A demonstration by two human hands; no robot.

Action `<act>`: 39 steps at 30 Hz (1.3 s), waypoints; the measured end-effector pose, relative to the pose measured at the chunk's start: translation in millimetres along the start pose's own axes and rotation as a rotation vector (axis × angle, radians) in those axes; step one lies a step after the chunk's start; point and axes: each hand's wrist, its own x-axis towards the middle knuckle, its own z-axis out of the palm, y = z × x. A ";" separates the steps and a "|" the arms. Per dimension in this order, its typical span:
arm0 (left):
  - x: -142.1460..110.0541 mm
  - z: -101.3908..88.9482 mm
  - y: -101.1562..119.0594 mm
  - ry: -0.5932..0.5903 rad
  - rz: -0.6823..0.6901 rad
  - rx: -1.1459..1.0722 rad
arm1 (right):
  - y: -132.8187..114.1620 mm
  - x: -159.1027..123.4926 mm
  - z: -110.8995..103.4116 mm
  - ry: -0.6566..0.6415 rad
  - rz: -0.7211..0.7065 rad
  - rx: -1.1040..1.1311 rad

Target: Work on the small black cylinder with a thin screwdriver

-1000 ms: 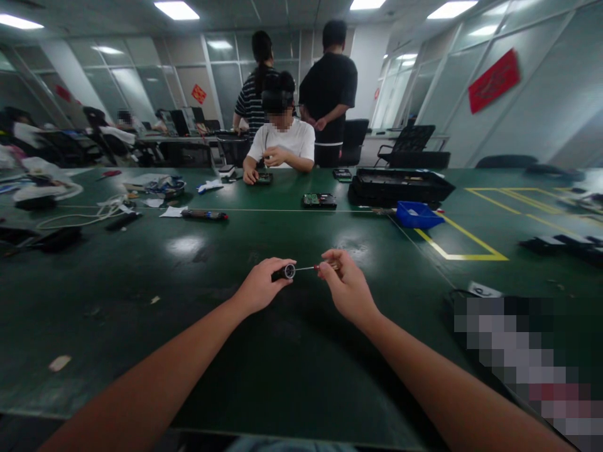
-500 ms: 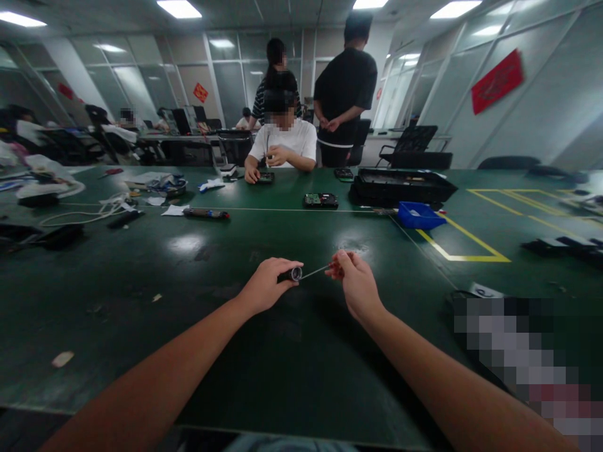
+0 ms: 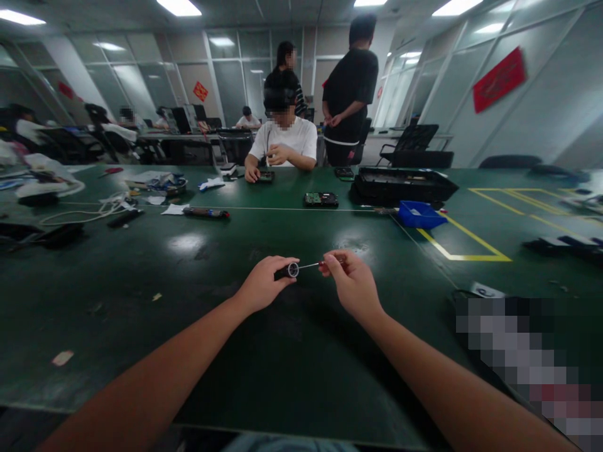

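Note:
My left hand [image 3: 261, 284] is closed round a small black cylinder [image 3: 282, 272], whose round, silver-rimmed end [image 3: 293, 270] faces to the right and toward me. What the cylinder is, I cannot make out. Between thumb and fingers my right hand [image 3: 352, 279] grips a thin screwdriver [image 3: 309, 265] with a reddish handle, mostly hidden by the fingers. Its metal shaft points left, and the tip is at the rim of the cylinder's end; whether it goes inside, I cannot tell. Both hands are above the green table [image 3: 264, 370].
Across the table a seated person [image 3: 285, 141] handles a small device. A circuit board unit [image 3: 321, 199], a black tray [image 3: 405, 186], a blue bin [image 3: 421, 215] and a dark pen-shaped tool [image 3: 206, 213] lie ahead. A pixelated patch covers the right front.
The screwdriver has risen at its tip and lies more level, with its tip now at the cylinder's rim. My right hand has shifted slightly left. The people standing behind have moved.

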 end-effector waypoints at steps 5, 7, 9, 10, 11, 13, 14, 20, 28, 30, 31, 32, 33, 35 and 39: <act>0.0 0.8 -2.4 0.002 -0.006 -0.010 | -4.8 -4.1 -3.6 0.052 -0.035 -0.309; -0.1 1.2 -2.8 -0.003 -0.001 -0.012 | -3.9 -4.1 -4.0 0.060 -0.045 -0.351; -0.1 1.5 -3.0 -0.009 -0.002 -0.013 | -2.8 -3.7 -3.8 0.040 -0.058 -0.343; -0.2 1.6 -3.1 -0.009 -0.004 -0.012 | -2.7 -3.6 -3.5 0.025 -0.071 -0.327; -0.2 1.6 -3.2 -0.008 -0.007 -0.011 | -2.9 -3.7 -3.3 0.012 -0.094 -0.305; -0.2 1.7 -3.2 -0.003 -0.008 -0.010 | -4.5 -4.5 -2.9 -0.025 -0.148 -0.260; -0.1 1.6 -3.2 -0.001 -0.008 -0.011 | -5.6 -5.2 -2.9 -0.048 -0.170 -0.244; 0.2 0.3 -2.0 0.001 -0.003 -0.025 | -8.5 -7.1 -4.0 -0.149 -0.152 -0.198; -0.8 1.3 -5.2 0.006 -0.009 -0.031 | -13.0 -5.9 -3.0 -0.126 -0.106 -0.270; -0.7 1.9 -5.9 0.007 -0.007 -0.033 | -14.2 -7.5 -3.1 -0.142 -0.125 -0.245; -0.5 2.2 -6.0 0.008 -0.005 -0.035 | -13.9 -8.2 -3.1 -0.148 -0.127 -0.228; -0.3 2.3 -6.1 0.009 -0.002 -0.038 | -12.7 -8.5 -2.7 -0.149 -0.120 -0.204; -0.2 2.4 -6.0 0.011 0.001 -0.042 | -10.7 -8.5 -2.0 -0.139 -0.106 -0.165; -0.2 2.1 -5.7 0.014 0.006 -0.048 | -4.6 -6.8 0.5 -0.103 -0.058 -0.041; -0.9 0.7 -4.1 0.026 0.020 -0.048 | 9.9 0.9 7.1 -0.024 0.107 0.334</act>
